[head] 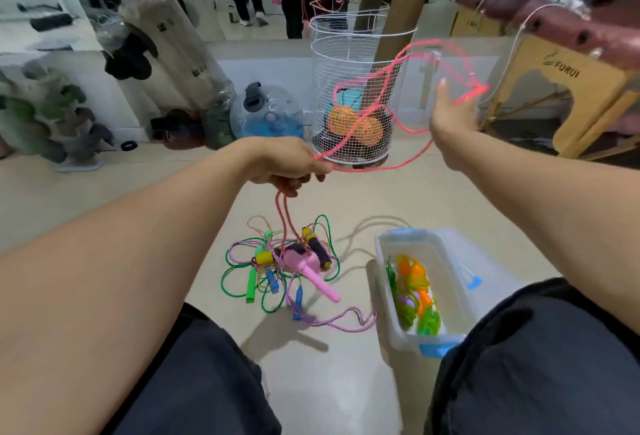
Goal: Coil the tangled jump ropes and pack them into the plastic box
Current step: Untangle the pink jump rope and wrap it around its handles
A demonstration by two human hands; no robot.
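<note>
head view: the left hand point(289, 164) grips the pink rope point(388, 88), whose loops swing up to the raised right hand point(450, 112); that hand is blurred, so its grip cannot be told. the tangled pile of ropes point(284, 261) lies on the floor, just left of the plastic box point(382, 282) holding coiled ropes point(415, 292)

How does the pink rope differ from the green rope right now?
The pink rope is lifted, gripped by the left hand and looped over the raised right hand; the green rope lies untouched on the floor. Pink swings in wide, blurred loops; green sits in small loops in the tangle. Both run into the same pile, neither in the box.
</note>
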